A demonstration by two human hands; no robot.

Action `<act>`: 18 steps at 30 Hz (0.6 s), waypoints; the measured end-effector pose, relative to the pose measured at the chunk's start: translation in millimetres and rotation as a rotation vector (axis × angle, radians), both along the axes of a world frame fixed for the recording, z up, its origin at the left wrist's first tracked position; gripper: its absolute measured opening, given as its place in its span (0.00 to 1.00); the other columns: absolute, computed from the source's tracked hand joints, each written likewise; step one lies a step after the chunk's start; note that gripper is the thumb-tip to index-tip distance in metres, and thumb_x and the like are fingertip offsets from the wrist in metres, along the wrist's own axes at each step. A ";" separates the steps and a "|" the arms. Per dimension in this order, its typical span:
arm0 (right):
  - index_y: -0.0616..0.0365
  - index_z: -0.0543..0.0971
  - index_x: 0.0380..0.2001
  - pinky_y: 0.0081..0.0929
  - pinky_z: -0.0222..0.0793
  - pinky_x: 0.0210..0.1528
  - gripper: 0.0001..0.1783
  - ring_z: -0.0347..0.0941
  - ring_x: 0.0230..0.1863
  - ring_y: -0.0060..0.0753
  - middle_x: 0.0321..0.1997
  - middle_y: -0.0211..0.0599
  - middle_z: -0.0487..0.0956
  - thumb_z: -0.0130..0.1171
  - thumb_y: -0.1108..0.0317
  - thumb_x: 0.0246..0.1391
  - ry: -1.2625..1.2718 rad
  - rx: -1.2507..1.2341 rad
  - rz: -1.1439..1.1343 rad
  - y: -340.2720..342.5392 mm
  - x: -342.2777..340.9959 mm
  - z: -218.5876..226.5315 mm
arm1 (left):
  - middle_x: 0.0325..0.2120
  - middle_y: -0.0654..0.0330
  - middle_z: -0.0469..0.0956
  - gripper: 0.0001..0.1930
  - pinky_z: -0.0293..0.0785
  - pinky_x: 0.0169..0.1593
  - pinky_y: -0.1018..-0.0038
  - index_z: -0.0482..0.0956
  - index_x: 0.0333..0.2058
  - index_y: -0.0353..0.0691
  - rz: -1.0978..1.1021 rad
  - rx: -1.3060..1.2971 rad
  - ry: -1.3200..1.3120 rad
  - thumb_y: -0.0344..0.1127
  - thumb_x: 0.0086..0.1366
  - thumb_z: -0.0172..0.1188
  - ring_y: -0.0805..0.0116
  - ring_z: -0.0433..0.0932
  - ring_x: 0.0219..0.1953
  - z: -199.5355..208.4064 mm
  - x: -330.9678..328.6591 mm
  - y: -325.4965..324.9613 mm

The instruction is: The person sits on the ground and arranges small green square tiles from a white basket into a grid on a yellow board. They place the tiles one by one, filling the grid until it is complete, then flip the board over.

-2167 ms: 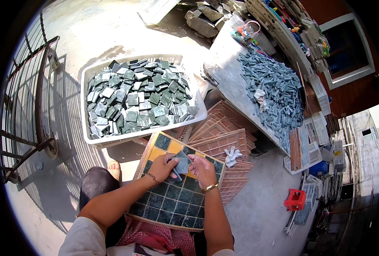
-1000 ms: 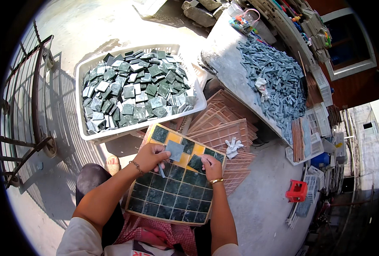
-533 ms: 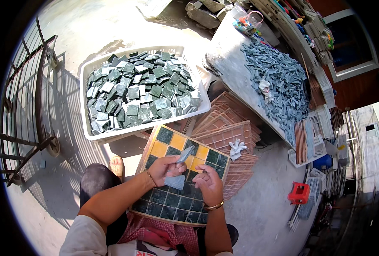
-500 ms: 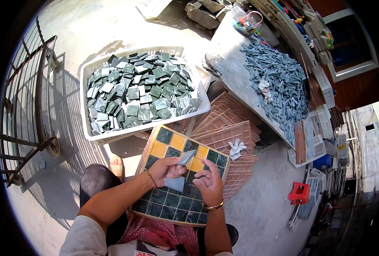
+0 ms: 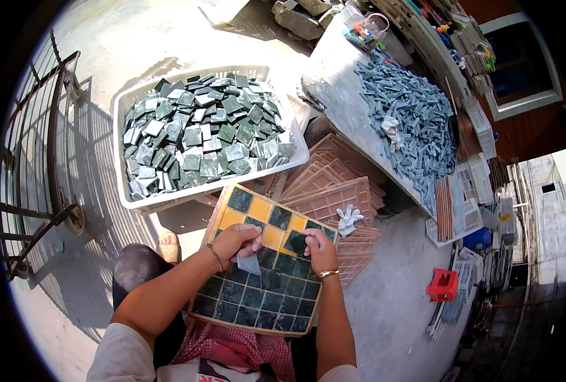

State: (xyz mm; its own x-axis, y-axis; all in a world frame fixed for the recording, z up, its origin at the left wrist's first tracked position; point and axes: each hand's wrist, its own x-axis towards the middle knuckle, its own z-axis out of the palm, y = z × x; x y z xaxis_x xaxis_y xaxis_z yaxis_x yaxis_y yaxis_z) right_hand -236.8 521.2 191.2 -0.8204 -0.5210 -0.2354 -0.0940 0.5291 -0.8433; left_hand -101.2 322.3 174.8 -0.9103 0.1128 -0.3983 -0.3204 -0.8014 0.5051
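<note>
The board (image 5: 259, 207) lay across your lap (image 5: 235, 350), apparently freeing both hands, as your left hand (image 5: 235, 242) gripped a grey tile (image 5: 249, 264) above it and your right hand (image 5: 320, 249) pinched a dark tile (image 5: 298, 244).

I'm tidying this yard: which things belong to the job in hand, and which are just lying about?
Seemingly in the job: gridded board, grey tile in the left hand, dark tile at the right hand, white basket of green tiles, perhaps stacked frames.

Apparently lying about: white glove on the frames, red stool, rough stones.
</note>
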 end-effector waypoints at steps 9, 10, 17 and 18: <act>0.60 0.77 0.33 0.16 0.65 0.25 0.09 0.65 0.20 0.15 0.22 0.26 0.71 0.49 0.71 0.51 -0.171 0.086 0.277 -0.7 2.9 14.2 | 0.16 0.64 0.67 0.13 0.50 0.15 0.87 0.70 0.26 0.38 0.180 -0.020 0.209 0.41 0.63 0.46 0.83 0.53 0.09 6.1 0.5 -5.0; 0.60 0.77 0.32 0.17 0.64 0.26 0.09 0.65 0.21 0.16 0.23 0.27 0.72 0.50 0.69 0.51 -0.317 0.169 0.414 -4.2 10.0 29.0 | 0.16 0.64 0.66 0.13 0.49 0.15 0.87 0.70 0.26 0.38 0.179 -0.079 0.258 0.41 0.63 0.47 0.83 0.53 0.09 10.4 0.6 -3.3; 0.60 0.73 0.41 0.19 0.67 0.32 0.18 0.71 0.32 0.26 0.37 0.38 0.74 0.60 0.72 0.43 -0.326 -0.222 0.235 -33.0 72.5 48.2 | 0.17 0.64 0.67 0.12 0.51 0.13 0.86 0.71 0.29 0.37 0.196 -0.223 0.372 0.41 0.63 0.48 0.83 0.57 0.10 11.6 1.6 12.4; 0.60 0.73 0.42 0.19 0.67 0.32 0.19 0.71 0.33 0.27 0.37 0.38 0.74 0.61 0.73 0.42 -0.087 -0.175 0.289 -38.1 79.2 49.0 | 0.18 0.64 0.68 0.12 0.51 0.13 0.87 0.71 0.30 0.37 0.242 -0.089 0.314 0.40 0.63 0.48 0.82 0.58 0.11 8.9 1.3 14.7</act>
State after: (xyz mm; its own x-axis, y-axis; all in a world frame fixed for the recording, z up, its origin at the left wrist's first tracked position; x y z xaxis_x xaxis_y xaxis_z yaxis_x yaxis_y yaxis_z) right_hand -157.5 483.1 240.3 -0.6139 -0.7676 -0.1840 -0.1430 0.3374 -0.9304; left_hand -100.0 337.0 183.7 -0.9853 -0.1418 -0.0949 0.0531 -0.7832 0.6195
